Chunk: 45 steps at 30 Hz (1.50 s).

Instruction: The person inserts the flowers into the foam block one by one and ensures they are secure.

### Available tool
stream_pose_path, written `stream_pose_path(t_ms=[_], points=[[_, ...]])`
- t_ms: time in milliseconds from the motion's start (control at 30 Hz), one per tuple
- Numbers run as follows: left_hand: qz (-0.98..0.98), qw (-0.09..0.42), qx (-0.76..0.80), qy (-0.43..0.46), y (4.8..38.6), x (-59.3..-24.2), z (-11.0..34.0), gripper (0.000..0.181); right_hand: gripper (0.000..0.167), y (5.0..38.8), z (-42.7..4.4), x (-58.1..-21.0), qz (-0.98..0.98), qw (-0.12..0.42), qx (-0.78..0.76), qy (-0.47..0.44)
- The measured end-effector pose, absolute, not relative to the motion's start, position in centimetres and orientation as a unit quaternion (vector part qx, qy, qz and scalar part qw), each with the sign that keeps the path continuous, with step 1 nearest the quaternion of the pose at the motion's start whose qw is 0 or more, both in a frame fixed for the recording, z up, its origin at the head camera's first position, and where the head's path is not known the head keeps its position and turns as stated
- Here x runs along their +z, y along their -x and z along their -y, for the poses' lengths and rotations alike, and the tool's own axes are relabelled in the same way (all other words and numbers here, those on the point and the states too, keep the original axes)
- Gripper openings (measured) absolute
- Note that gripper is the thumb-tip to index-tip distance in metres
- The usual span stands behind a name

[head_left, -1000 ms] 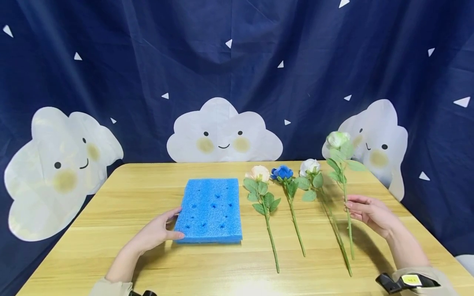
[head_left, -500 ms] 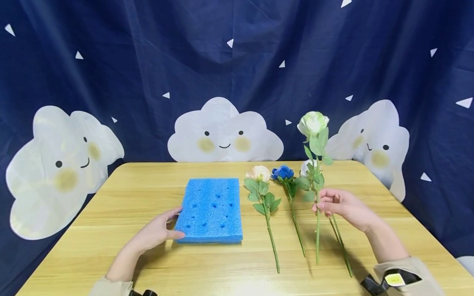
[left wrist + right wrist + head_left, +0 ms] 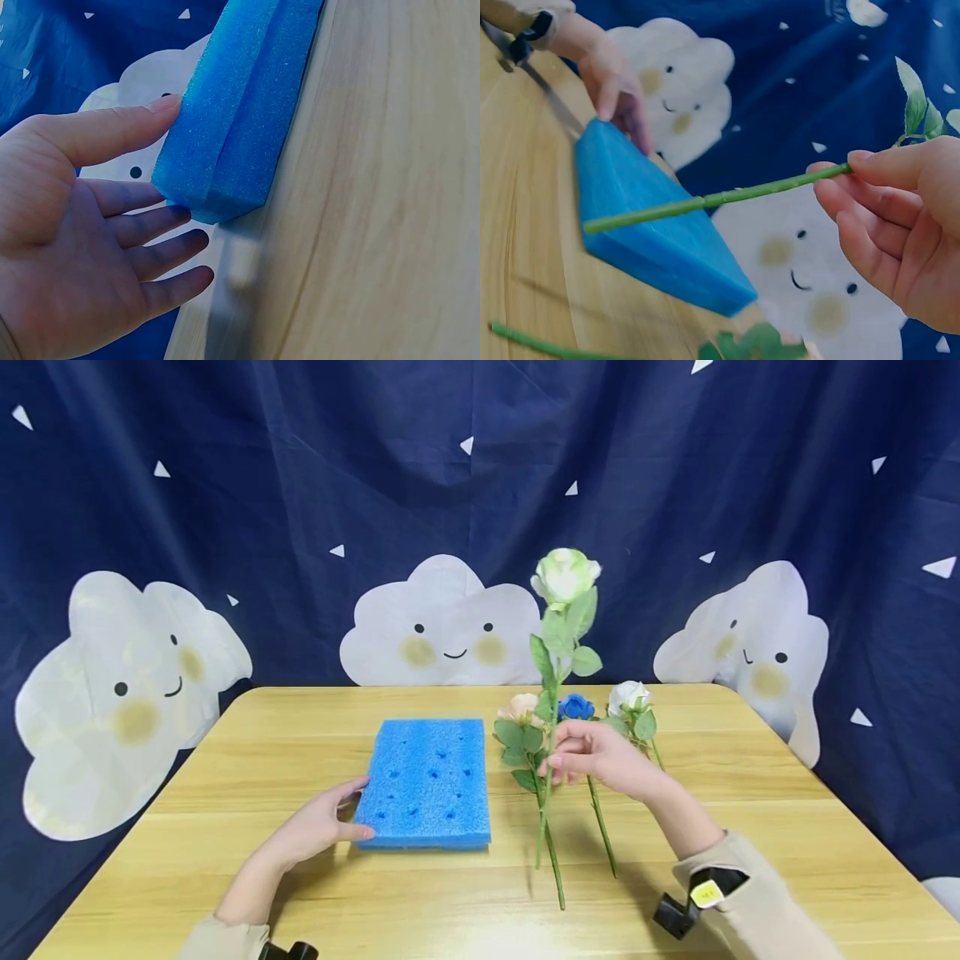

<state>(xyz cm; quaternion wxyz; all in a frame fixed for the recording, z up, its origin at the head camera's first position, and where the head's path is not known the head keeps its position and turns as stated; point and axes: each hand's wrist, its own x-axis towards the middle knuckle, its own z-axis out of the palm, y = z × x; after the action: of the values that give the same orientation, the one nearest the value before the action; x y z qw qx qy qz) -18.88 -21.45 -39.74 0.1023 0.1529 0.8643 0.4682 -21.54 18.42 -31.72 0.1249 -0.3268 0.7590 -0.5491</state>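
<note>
My right hand point(image 3: 600, 760) pinches the stem of a green-white rose point(image 3: 566, 577) between thumb and fingers, bloom up. The stem point(image 3: 727, 196) hangs above the table, its lower end free, and in the right wrist view it crosses in front of the blue foam block point(image 3: 652, 202). In the head view the block point(image 3: 423, 781), dotted with holes, lies flat left of the rose. My left hand point(image 3: 318, 827) rests at its left side; thumb and fingertips touch it, and in the left wrist view the fingers of that hand point(image 3: 97, 217) are spread and fairly straight.
On the wooden table point(image 3: 262, 735), right of the foam, lie a peach rose point(image 3: 517, 727), a blue rose point(image 3: 576, 707) and a white rose point(image 3: 628, 697); my right hand and arm partly cover them. A dark blue curtain point(image 3: 420, 460) with clouds hangs behind.
My right hand has carried the green-white rose leftward and higher, from the right of the white rose to above the peach and blue roses. My left hand and the foam stay put.
</note>
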Motion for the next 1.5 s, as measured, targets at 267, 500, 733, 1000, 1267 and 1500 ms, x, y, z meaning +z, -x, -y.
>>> stream_pose_path(t_ms=[267, 500, 733, 1000, 1267, 1500], points=[[-0.862, 0.105, 0.472, -0.15, 18.9, -39.8, 21.6, 0.087, 0.01, 22.6, -14.4, -30.4, -0.767, 0.112, -0.526, 0.349], [-0.863, 0.103, 0.472, -0.15, 19.1, -40.0, 21.8, 0.087, 0.007, 24.2, -11.9, -29.7, -0.774, 0.079, -0.528, 0.339], [-0.861, 0.103, 0.474, -0.152, 18.9, -40.1, 21.7, 0.087, 0.01, 26.1, -10.1, -29.7, -0.795, 0.024, -0.514, 0.323], [-0.861, 0.105, 0.475, -0.151, 18.8, -40.0, 21.7, 0.086, 0.012, 27.4, -7.5, -29.6, -0.806, -0.022, -0.502, 0.314], [-0.862, 0.1, 0.47, -0.158, 18.8, -39.6, 21.7, 0.085, 0.015, 29.0, -4.3, -29.3, -0.815, -0.019, -0.488, 0.313], [-0.862, 0.1, 0.47, -0.163, 18.7, -39.6, 21.5, 0.085, 0.019, 29.9, -2.5, -29.5, -0.818, -0.01, -0.483, 0.311]])
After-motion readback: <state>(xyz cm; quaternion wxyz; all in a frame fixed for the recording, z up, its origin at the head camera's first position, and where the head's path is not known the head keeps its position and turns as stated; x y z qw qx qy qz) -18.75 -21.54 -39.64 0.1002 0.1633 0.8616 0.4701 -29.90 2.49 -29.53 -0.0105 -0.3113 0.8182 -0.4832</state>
